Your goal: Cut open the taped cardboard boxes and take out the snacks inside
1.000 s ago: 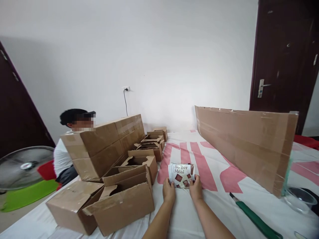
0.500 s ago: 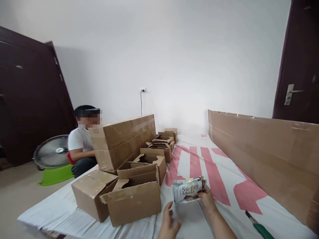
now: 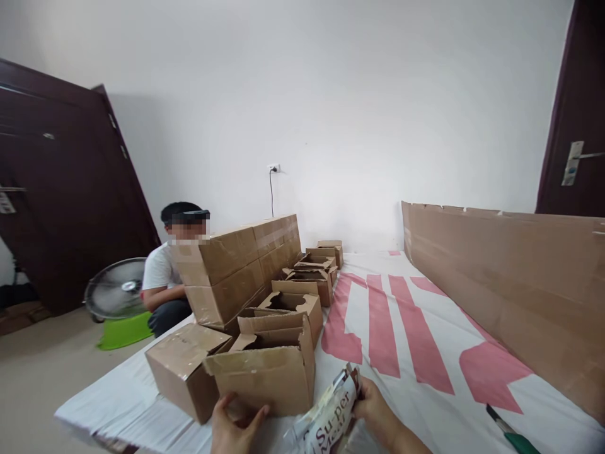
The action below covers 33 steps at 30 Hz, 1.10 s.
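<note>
My right hand (image 3: pixel 375 410) is closed around a shiny white packet (image 3: pixel 331 413) printed "Su-per Meal", which tilts down to the left. At the bottom of the view, my left hand (image 3: pixel 236 425) has its thumb and fingers apart, at the lower front of the nearest open cardboard box (image 3: pixel 265 378). That box has its flaps raised, and its inside is mostly in shadow. Just left of it stands a smaller cardboard box (image 3: pixel 182 369). More open boxes (image 3: pixel 295 306) run in a row behind it.
Stacked taped cartons (image 3: pixel 231 258) stand left of the row. A long cardboard sheet (image 3: pixel 501 271) stands along the right side. A green-handled knife (image 3: pixel 515 435) lies on the white-and-pink cloth (image 3: pixel 340 315). Beyond the cartons, a person (image 3: pixel 163 271) sits by a fan (image 3: pixel 116 290).
My left hand has moved left to the front of the nearest open box. The packet in my right hand has come lower and turned steeper. The view has shifted slightly.
</note>
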Tool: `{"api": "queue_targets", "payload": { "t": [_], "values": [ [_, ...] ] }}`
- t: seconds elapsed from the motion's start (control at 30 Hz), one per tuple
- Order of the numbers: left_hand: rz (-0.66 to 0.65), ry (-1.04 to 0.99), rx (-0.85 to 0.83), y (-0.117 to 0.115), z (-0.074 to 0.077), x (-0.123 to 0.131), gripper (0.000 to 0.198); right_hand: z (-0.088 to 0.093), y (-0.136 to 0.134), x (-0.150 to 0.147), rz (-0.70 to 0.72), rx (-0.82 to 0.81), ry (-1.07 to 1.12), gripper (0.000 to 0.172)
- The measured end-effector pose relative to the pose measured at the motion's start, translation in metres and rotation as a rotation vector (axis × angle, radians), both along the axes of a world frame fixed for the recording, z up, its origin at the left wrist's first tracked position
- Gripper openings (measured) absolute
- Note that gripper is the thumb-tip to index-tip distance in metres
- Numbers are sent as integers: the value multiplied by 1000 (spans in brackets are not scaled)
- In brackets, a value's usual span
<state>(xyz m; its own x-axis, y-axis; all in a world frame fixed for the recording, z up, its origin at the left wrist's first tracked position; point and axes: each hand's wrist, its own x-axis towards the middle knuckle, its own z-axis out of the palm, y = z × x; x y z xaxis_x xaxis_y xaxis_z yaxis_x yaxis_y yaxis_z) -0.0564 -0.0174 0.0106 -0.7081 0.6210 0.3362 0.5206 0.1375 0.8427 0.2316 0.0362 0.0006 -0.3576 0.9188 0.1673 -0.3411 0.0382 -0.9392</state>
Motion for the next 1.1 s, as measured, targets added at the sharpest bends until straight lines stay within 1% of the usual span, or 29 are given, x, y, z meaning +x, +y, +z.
{"api": "queue_targets", "payload": {
  "t": [0.1,0.23,0.47,0.57,0.77,1.0,1.1],
  "values": [
    [-28,87,-106,19,1,5,82,-10,10,7,-60,-8,-7,23],
    [-73,138,-138,38,0,8,81,-17,17,9,-124,-24,-32,24],
    [-104,155,-150,61,-1,14,76,-11,14,8,-138,-32,-74,24],
    [-115,148,-154,74,-1,15,70,-9,12,9,-136,-28,-85,25],
    [-139,131,-183,97,2,19,66,-11,12,7,-138,-6,-86,28],
    [-150,137,-178,115,0,23,59,-13,14,8,-136,-6,-101,29],
    [-165,139,-173,126,0,23,58,-12,13,9,-132,-11,-108,27]
  ]
}}
